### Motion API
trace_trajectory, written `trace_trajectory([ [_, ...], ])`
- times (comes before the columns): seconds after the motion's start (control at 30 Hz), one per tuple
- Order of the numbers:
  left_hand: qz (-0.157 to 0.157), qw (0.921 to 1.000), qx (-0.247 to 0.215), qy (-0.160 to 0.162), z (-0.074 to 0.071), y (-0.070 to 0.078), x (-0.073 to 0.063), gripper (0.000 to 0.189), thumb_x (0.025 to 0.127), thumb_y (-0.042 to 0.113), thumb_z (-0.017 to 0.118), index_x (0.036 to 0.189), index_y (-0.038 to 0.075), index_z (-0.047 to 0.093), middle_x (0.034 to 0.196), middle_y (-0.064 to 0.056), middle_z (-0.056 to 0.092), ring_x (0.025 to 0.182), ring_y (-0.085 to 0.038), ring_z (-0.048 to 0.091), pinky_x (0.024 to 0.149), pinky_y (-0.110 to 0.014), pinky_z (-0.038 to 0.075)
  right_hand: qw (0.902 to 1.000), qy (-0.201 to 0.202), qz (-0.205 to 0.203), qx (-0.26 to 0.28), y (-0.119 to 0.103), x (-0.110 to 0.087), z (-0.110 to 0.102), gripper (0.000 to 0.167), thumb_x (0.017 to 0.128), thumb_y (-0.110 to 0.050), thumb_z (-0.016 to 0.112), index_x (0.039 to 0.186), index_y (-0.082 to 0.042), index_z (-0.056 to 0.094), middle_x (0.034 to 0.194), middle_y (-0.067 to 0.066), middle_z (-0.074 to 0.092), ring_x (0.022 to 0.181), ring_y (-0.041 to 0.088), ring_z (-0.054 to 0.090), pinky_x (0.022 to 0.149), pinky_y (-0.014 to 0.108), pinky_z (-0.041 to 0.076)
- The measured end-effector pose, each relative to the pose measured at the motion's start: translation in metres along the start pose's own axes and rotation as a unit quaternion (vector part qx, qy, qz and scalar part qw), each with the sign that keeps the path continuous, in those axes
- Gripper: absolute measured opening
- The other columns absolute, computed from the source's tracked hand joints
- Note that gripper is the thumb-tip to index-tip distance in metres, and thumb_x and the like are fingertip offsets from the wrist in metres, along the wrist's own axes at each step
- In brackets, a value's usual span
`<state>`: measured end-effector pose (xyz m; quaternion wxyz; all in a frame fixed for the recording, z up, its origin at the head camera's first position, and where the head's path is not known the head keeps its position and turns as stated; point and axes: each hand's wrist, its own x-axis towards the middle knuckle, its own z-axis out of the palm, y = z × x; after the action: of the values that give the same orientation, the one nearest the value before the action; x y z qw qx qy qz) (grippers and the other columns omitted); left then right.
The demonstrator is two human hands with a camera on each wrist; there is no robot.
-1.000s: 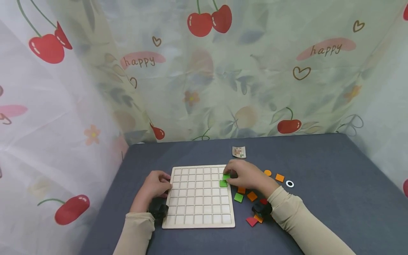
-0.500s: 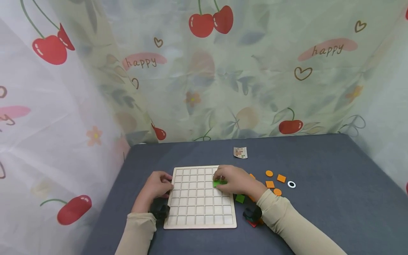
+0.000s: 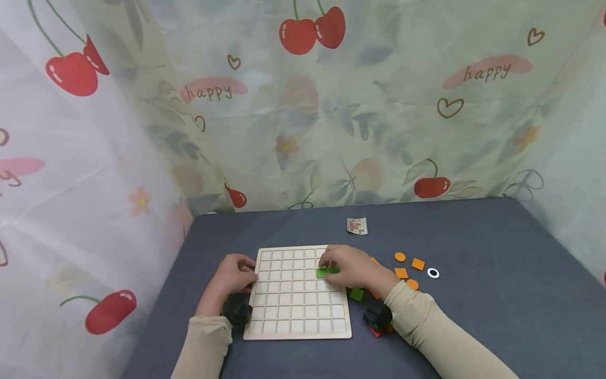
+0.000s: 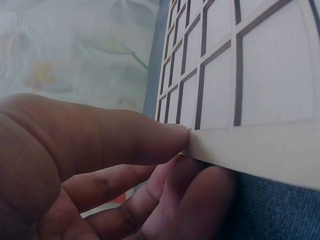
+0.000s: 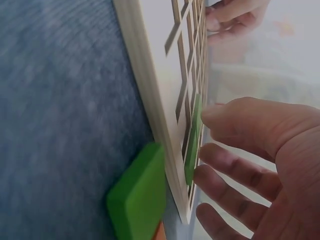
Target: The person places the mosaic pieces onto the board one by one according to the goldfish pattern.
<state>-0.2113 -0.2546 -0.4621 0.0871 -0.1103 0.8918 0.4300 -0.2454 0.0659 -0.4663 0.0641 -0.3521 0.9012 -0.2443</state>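
A pale wooden grid board [image 3: 297, 299] lies on the dark cloth. My left hand [image 3: 235, 273] holds its left edge, thumb on the top face and fingers curled at the side and underneath, as the left wrist view shows. Over the upper right of the grid is my right hand [image 3: 352, 267]. Two green square tiles [image 3: 321, 273] lie side by side in the cells beneath it, partly covered by the fingers. In the right wrist view the thumb and fingers stand apart, their tips right at the green strip [image 5: 194, 142] of tiles.
Right of the board lie a loose green tile [image 3: 356, 295], orange squares [image 3: 418, 264], orange discs [image 3: 400, 257], a white ring [image 3: 433, 273] and a red piece [image 3: 375, 331]. A small printed card [image 3: 357, 226] sits behind the board. A patterned curtain [image 3: 303, 126] surrounds the table.
My right hand has moved left and slightly toward me, from the board's right edge onto the grid. The green tiles have shifted left with it. My left hand keeps its place.
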Motion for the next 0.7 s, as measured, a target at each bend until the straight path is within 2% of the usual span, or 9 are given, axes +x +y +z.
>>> trace_trajectory([
  [0.3, 0.0, 1.0, -0.001, 0.007, 0.002, -0.003, 0.003, 0.032, 0.09, 0.002, 0.073, 0.12, -0.005, 0.069, 0.096, -0.017, 0.07, 0.078, -0.024, 0.07, 0.063, -0.039, 0.063, 0.9999, 0.008, 0.008, -0.007, 0.01, -0.027, -0.015, 0.02, 0.096, -0.02, 0.077, 0.115, -0.018, 0.078, 0.112, -0.002, 0.07, 0.097, 0.014, 0.066, 0.085, 0.035, 0.058],
  [0.53, -0.008, 0.9999, -0.001, 0.008, 0.003, -0.004, 0.006, 0.032, 0.089, 0.003, 0.074, 0.12, -0.004, 0.069, 0.096, -0.017, 0.07, 0.077, -0.024, 0.07, 0.063, -0.038, 0.063, 0.9997, 0.005, 0.021, -0.013, 0.014, -0.051, -0.019, 0.02, 0.093, -0.023, 0.08, 0.112, -0.017, 0.08, 0.103, -0.004, 0.065, 0.086, 0.014, 0.06, 0.074, 0.028, 0.051],
  [0.7, -0.009, 0.9999, 0.001, 0.011, 0.004, -0.003, 0.005, 0.032, 0.089, 0.003, 0.074, 0.12, -0.004, 0.069, 0.096, -0.017, 0.069, 0.078, -0.025, 0.07, 0.063, -0.039, 0.064, 0.9993, 0.0, 0.033, -0.02, 0.015, -0.066, -0.018, 0.018, 0.092, -0.028, 0.082, 0.109, -0.021, 0.08, 0.099, -0.008, 0.063, 0.083, 0.01, 0.058, 0.073, 0.026, 0.05],
])
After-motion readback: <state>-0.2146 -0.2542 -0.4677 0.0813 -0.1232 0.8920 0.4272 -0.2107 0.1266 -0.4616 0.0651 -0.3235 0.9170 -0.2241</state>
